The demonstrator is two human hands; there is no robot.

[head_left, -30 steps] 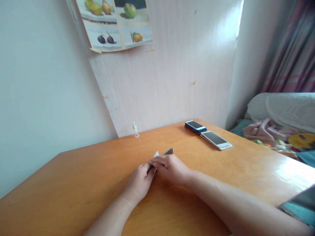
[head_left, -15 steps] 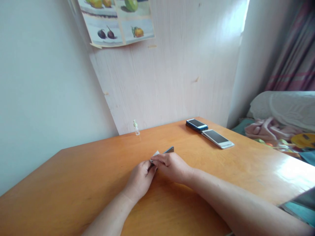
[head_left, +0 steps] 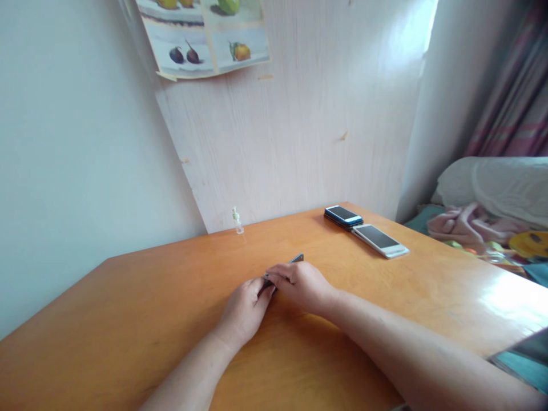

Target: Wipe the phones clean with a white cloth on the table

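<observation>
A dark, thin phone is held at a tilt just above the middle of the table, its far corner poking out past my fingers. My left hand is closed around the near end of it. My right hand lies over the phone with fingers pinched together against its face. A sliver of white wipe shows at those fingertips; most of it is covered by the hand. Much of the phone's screen is hidden too.
Behind the hands stands a small clear pump bottle. A white phone lies at the back right, beside a stack of phones. The wooden table meets a wall panel at the back. Bedding lies beyond its right edge.
My right fingers have shifted slightly over the phone, and the white wipe that stuck up above them is now mostly out of sight. My left hand keeps its grip.
</observation>
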